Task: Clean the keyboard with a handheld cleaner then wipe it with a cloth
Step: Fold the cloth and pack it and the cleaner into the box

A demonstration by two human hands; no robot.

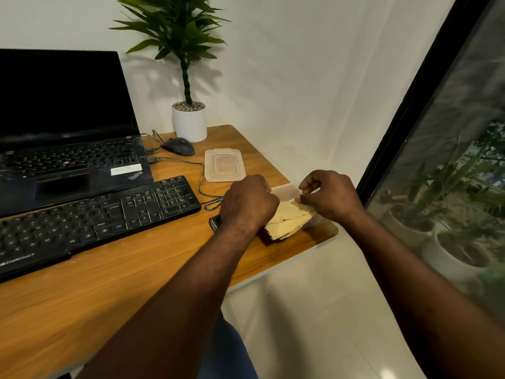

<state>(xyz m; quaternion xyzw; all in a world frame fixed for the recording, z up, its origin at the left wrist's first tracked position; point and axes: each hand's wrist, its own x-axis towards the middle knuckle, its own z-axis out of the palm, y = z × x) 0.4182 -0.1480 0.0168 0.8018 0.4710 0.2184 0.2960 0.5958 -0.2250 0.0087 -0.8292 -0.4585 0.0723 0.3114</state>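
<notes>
A black keyboard (90, 217) lies along the left of the wooden desk (114, 285), in front of an open laptop. At the desk's right corner a folded pale yellow cloth (287, 222) hangs over a clear plastic container (285, 191). My right hand (332, 195) pinches the cloth's far edge between thumb and fingers. My left hand (247, 202) is curled over the cloth's left end, its fingertips hidden. A small dark object (216, 222) pokes out under my left wrist; I cannot tell what it is.
A black laptop (68, 138) stands at the back left, with a mouse (179, 146) and its looping cable beside it. A clear container lid (224, 164) lies behind my hands. A potted plant (188, 113) stands at the back. A glass window (451, 160) is close on the right.
</notes>
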